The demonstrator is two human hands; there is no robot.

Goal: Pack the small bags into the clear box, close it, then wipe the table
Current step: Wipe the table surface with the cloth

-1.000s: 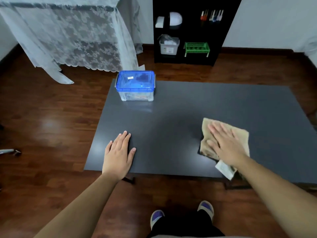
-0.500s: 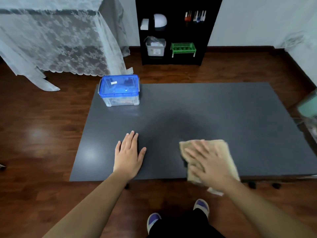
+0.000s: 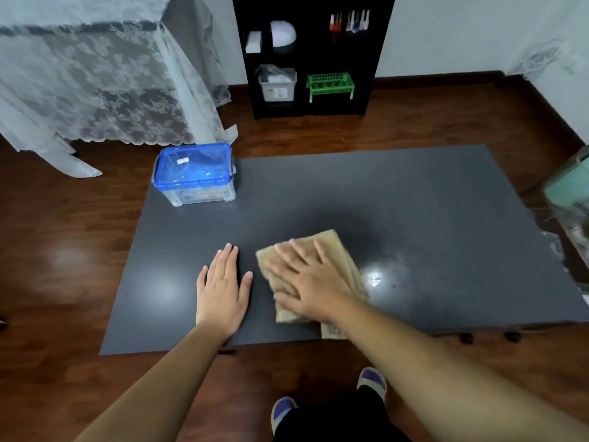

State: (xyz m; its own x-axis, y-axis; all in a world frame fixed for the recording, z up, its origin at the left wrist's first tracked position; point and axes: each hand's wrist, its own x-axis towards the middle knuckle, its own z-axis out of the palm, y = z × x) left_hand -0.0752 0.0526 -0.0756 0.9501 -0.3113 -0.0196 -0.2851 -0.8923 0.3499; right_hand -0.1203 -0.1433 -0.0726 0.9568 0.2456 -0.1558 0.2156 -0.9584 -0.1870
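The clear box (image 3: pixel 199 195) with its blue lid closed stands at the far left corner of the dark grey table (image 3: pixel 398 202); something coloured shows faintly through its wall. A tan cloth (image 3: pixel 342 253) lies flat near the table's front edge, one end hanging over it. My right hand (image 3: pixel 310 282) presses flat on the cloth with fingers spread. My left hand (image 3: pixel 224 285) rests flat and empty on the table just left of the cloth.
A black shelf unit (image 3: pixel 312 55) with a green basket (image 3: pixel 330 82) and a white bin (image 3: pixel 276 84) stands beyond the table. A lace-covered table (image 3: pixel 95 74) is at far left. A pale green object (image 3: pixel 570 183) sits at the right edge. Wooden floor surrounds the table.
My right hand has slid the cloth leftward along the front of the table, close to my left hand. My left hand has stayed planted on the table.
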